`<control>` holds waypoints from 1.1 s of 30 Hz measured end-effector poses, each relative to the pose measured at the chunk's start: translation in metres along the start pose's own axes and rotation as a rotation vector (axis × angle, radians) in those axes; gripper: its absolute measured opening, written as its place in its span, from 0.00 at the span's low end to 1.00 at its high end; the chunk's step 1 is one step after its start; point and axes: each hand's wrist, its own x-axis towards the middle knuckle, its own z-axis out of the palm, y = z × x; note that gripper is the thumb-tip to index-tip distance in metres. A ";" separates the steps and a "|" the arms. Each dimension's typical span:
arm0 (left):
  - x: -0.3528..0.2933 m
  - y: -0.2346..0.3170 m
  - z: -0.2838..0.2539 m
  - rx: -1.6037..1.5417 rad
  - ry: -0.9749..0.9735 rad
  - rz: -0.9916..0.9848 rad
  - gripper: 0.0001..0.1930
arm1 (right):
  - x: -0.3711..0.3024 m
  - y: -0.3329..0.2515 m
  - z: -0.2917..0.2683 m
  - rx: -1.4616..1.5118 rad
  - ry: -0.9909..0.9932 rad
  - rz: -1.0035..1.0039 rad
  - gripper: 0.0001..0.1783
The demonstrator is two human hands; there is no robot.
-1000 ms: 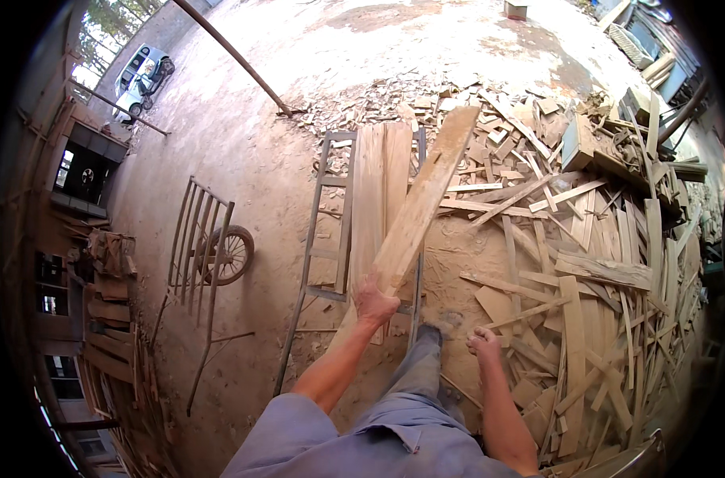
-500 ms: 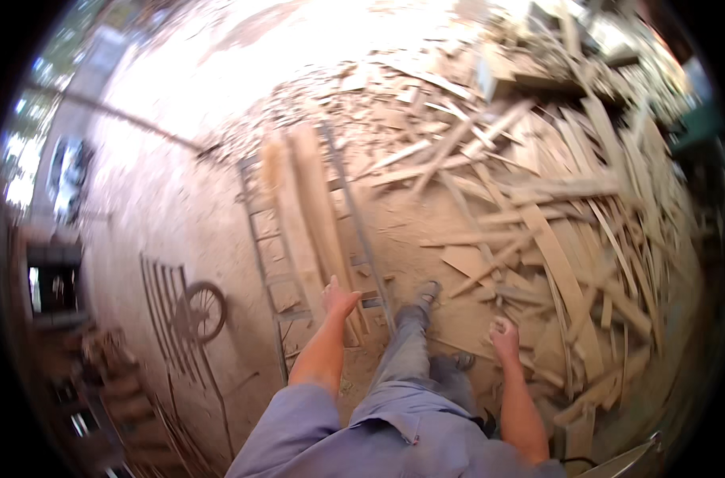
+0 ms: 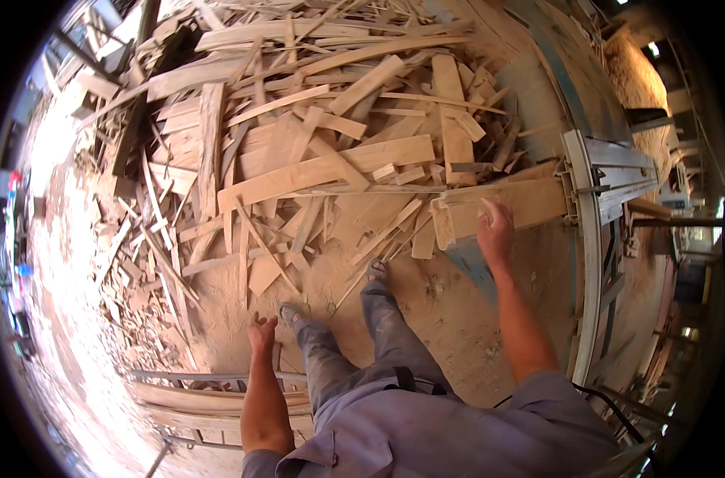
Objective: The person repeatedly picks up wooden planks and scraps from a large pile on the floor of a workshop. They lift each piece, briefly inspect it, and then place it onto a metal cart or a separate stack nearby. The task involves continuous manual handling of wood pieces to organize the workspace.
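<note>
My left hand (image 3: 263, 333) hangs low with its fingers loosely bent and apart, and nothing shows in it. Beneath and beside that forearm are long pale planks (image 3: 195, 398) on a metal frame (image 3: 188, 440). Farther right, my right hand (image 3: 497, 229) is held out over the near side of a thick wooden beam (image 3: 530, 201). Its fingers are partly bent and apart; whether they touch the wood I cannot tell. The beam's right end meets a pale metal rail (image 3: 589, 263) of a machine.
A wide heap of offcuts, among them a long board (image 3: 330, 171), covers the ground ahead of my feet. Dusty floor (image 3: 426, 319) lies around my sandals. A sawdust pile (image 3: 633, 76) rises at the far right. A dark cable (image 3: 613, 405) runs beside my right side.
My view has swung to the right, away from the planks on the metal frame, which now sit at the lower left. My right hand has reached out to the beam.
</note>
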 end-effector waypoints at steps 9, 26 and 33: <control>0.051 0.095 0.191 0.105 -0.261 0.105 0.38 | 0.041 0.097 0.041 -0.005 0.057 0.193 0.22; 0.120 0.285 0.580 -0.316 -1.174 -0.095 0.21 | 0.051 0.099 0.048 -0.039 0.058 0.301 0.24; 0.078 0.319 0.610 -0.037 -1.215 0.500 0.17 | 0.051 0.105 0.046 -0.074 0.057 0.358 0.22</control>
